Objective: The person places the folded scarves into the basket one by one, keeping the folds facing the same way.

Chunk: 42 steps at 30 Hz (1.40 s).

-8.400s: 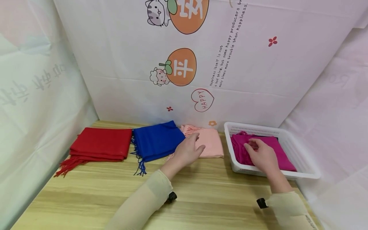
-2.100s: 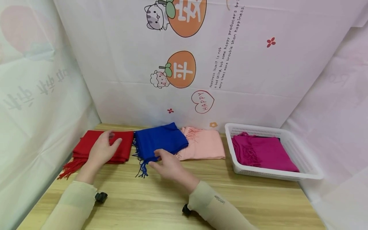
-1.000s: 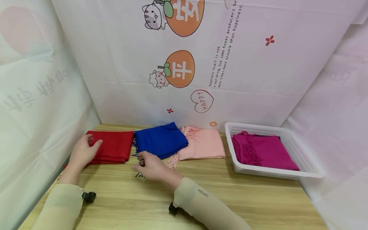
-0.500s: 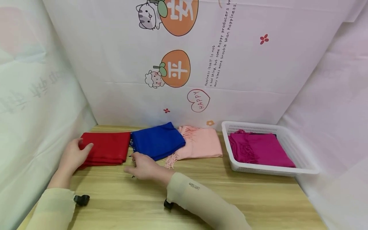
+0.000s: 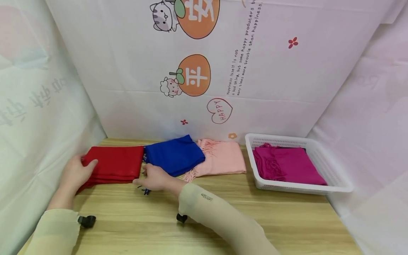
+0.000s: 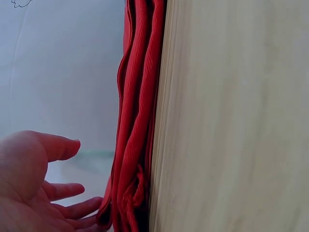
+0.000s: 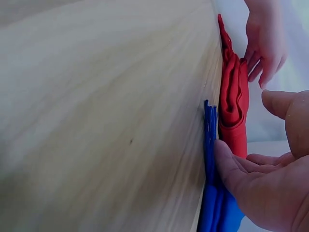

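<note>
A folded red scarf (image 5: 116, 161) lies at the left end of the table. My left hand (image 5: 74, 173) is at its left edge, fingertips right by the cloth and thumb raised apart in the left wrist view. My right hand (image 5: 155, 178) hovers low, its fingers loosely extended, by the red scarf's right front corner. It partly covers the fringe of a folded blue scarf (image 5: 175, 156). In the right wrist view its fingers overlap the blue fringe (image 7: 210, 125) and the red scarf's near end (image 7: 235, 140). Neither hand grips any cloth.
A folded pink scarf (image 5: 226, 159) lies right of the blue one. Beyond it, a white plastic basket (image 5: 291, 188) holds a folded magenta scarf (image 5: 296, 164) with dark cloth under it. White printed sheets (image 5: 127, 71) enclose the wooden table (image 5: 207, 226) at the back and sides.
From the pink scarf and the basket, my hands have come over to the left. The left hand slid off the red scarf's top to its left edge; the right moved left past the blue fringe.
</note>
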Motion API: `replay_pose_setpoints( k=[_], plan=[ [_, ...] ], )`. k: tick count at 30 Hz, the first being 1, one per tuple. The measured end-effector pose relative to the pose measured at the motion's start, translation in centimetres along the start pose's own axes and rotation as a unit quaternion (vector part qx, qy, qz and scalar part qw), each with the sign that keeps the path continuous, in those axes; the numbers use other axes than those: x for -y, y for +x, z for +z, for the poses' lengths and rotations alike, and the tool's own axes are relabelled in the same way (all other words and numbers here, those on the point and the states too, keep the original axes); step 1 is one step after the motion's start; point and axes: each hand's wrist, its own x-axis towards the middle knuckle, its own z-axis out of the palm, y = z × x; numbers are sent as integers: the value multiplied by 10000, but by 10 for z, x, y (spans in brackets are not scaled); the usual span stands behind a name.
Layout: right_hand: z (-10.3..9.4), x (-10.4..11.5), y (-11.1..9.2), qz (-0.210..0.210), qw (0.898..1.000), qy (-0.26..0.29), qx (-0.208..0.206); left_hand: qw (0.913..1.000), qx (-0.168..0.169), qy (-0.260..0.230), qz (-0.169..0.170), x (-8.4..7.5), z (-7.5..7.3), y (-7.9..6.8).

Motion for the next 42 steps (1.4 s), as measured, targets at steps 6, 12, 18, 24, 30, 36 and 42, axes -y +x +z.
replay_pose_setpoints(
  k=[6,12,18,24,30,36,42],
  plan=[
    [5,3,7,215,9970,712,-204,9997,181,-69,-148,4,-2,3],
    [12,7,13,258,9947,939,-331,9987,408,-29,-314,9,-3,2],
    [17,12,15,331,9951,859,-372,9985,450,22,-304,11,-3,1],
    [20,17,18,638,9904,1102,-539,9983,530,98,-215,13,-2,3],
    [26,18,20,683,9811,1655,-727,9984,540,133,-99,16,0,4],
    [30,19,21,804,9689,2141,-946,9981,541,286,28,20,1,5],
    [32,19,25,895,9654,2205,-1070,9980,546,325,-54,21,0,4]
  ],
)
